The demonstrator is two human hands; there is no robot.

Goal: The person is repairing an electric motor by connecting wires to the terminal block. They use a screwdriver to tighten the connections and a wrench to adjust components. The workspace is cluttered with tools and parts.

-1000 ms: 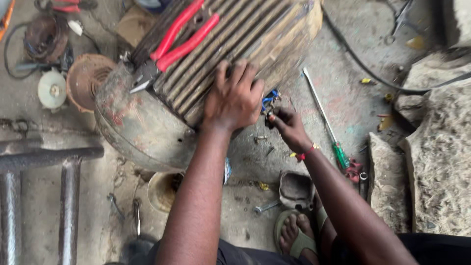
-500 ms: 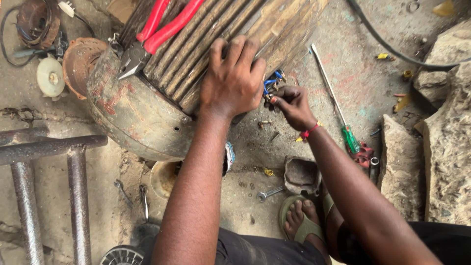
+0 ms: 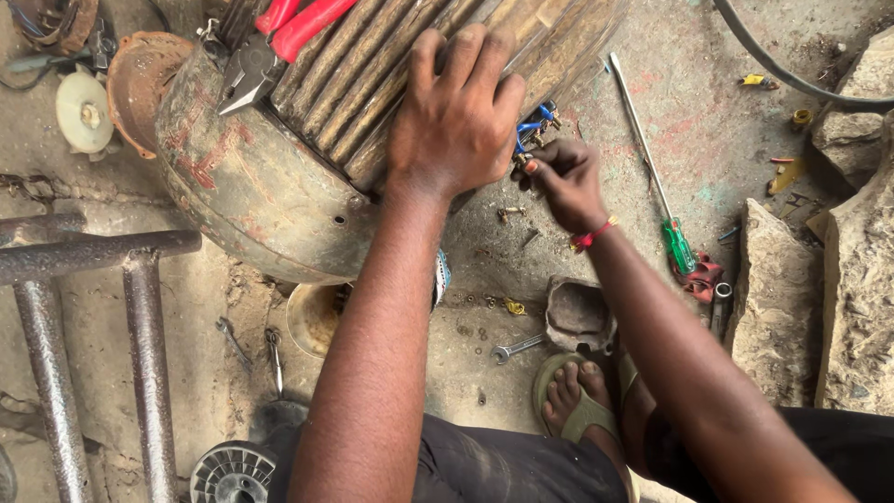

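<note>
On the floor, toward its top edge: big ribbed motor (image 3: 279, 177), left hand (image 3: 456, 112) spread flat on its ribs; right hand (image 3: 563, 177) pinching blue wires (image 3: 533, 126) beside it (pliers (image 3: 270, 47) resting on top).

The left hand (image 3: 456, 116) lay flat on the big ribbed motor (image 3: 307, 158); the right hand (image 3: 563, 182) pinched at the blue wires (image 3: 533, 129) by its side; red pliers (image 3: 275, 42) rested on top; a green screwdriver (image 3: 652, 182) lay on the floor nearby.

Green-handled screwdriver (image 3: 652, 177) and spanner (image 3: 515, 348) lie on floor (image 3: 689, 112)
</note>
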